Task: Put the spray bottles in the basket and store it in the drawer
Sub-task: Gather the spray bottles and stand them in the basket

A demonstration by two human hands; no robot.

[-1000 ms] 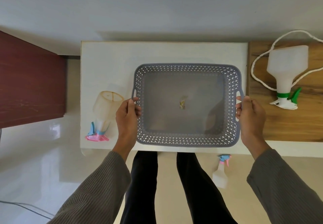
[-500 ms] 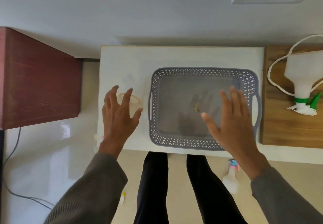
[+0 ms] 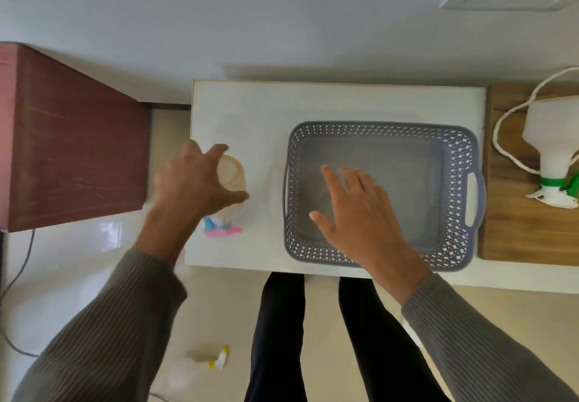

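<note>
Left hand (image 3: pixel 200 182), fingers curling around but not yet closed on upright spray bottle (image 3: pixel 230 179); basket (image 3: pixel 463 157) at its 3 o'clock, under open right hand (image 3: pixel 360 216).

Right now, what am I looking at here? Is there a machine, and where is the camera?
No machine: a person's two bare hands, seen by a camera worn on the head, looking down. A grey basket sits empty on a white table. The left hand is closing round a clear spray bottle with a pink and blue trigger; whether it grips yet is unclear. The right hand hovers open over the basket, holding nothing. A bigger white spray bottle lies on a wooden board at the right.
</note>
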